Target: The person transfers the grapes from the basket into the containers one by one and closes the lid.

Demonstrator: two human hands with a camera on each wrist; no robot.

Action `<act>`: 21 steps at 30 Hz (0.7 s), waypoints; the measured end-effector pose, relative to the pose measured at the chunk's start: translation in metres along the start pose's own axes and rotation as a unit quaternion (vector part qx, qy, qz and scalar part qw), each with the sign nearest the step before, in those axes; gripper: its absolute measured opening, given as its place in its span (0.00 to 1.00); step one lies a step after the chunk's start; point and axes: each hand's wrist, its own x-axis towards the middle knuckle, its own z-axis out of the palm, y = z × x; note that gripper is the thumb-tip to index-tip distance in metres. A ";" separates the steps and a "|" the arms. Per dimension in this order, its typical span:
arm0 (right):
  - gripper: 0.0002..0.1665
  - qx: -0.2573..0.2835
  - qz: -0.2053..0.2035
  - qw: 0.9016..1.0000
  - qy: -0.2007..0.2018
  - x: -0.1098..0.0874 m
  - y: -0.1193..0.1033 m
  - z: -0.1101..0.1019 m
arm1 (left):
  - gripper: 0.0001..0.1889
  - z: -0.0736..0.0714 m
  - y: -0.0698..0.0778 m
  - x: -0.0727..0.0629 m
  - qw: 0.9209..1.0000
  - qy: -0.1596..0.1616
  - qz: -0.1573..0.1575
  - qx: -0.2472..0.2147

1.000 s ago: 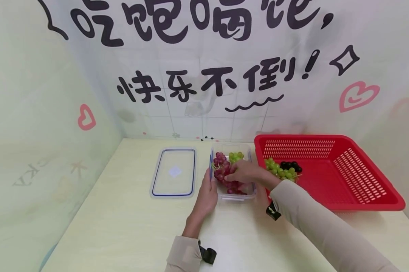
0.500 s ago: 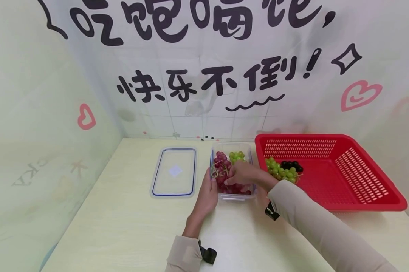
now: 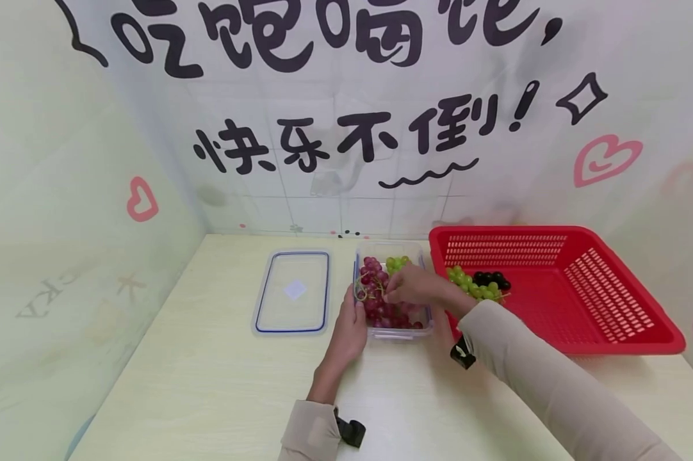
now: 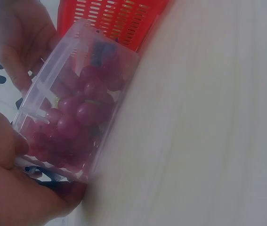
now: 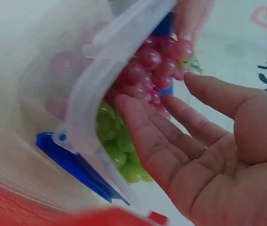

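Note:
A clear plastic food container (image 3: 401,333) with blue side clips stands on the table, holding a bunch of red grapes (image 3: 375,314) and, toward the back, green grapes (image 3: 397,262). My left hand (image 3: 346,333) grips its left wall, thumb by the rim and fingers outside. Over the container's right side, my right hand (image 3: 415,285) reaches in among the fruit. In the right wrist view its fingers (image 5: 147,136) are loosely extended, tips at the red grapes, with the thumb apart from them. Through the container wall, the left wrist view shows red grapes (image 4: 72,117) piled inside.
Left of the container lies a clear lid (image 3: 291,291) with a blue seal. At the right stands a red basket (image 3: 554,307), close beside the container, with green grapes (image 3: 476,288) and black grapes (image 3: 490,280) in its left end. A printed wall sheet (image 3: 312,205) rises behind.
My right hand has shifted slightly up and back over the container. The red grapes lie lower toward its front, with more of their stem showing. My left hand has kept its grip.

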 end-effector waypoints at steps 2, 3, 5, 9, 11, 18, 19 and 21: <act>0.14 0.016 -0.002 1.000 0.004 -0.001 0.000 -0.005 | 0.28 0.000 0.001 0.000 1.000 -0.002 0.000 -0.003; 0.14 0.026 -0.002 1.000 0.008 -0.002 0.000 -0.008 | 0.28 0.001 0.001 0.000 1.000 -0.002 0.000 -0.004; 0.15 0.042 0.000 0.999 0.014 -0.004 -0.001 -0.014 | 0.28 0.000 0.002 0.000 1.000 -0.003 -0.002 -0.004; 0.16 0.073 0.000 0.997 0.038 -0.008 -0.001 -0.033 | 0.28 -0.001 0.002 0.000 1.000 -0.003 -0.005 -0.003; 0.16 0.087 -0.002 0.995 0.052 -0.010 0.001 -0.045 | 0.28 -0.002 0.002 0.000 1.000 -0.003 -0.002 -0.005; 0.18 0.069 0.004 0.992 0.105 -0.022 0.024 -0.083 | 0.29 -0.003 0.002 0.003 1.000 -0.004 -0.004 -0.008; 0.18 0.062 0.008 0.992 0.109 -0.024 0.029 -0.086 | 0.29 -0.002 0.002 0.003 1.000 -0.006 -0.005 -0.008; 0.19 0.053 0.014 0.992 0.115 -0.026 0.039 -0.091 | 0.29 0.000 0.001 0.002 1.000 -0.008 -0.011 -0.009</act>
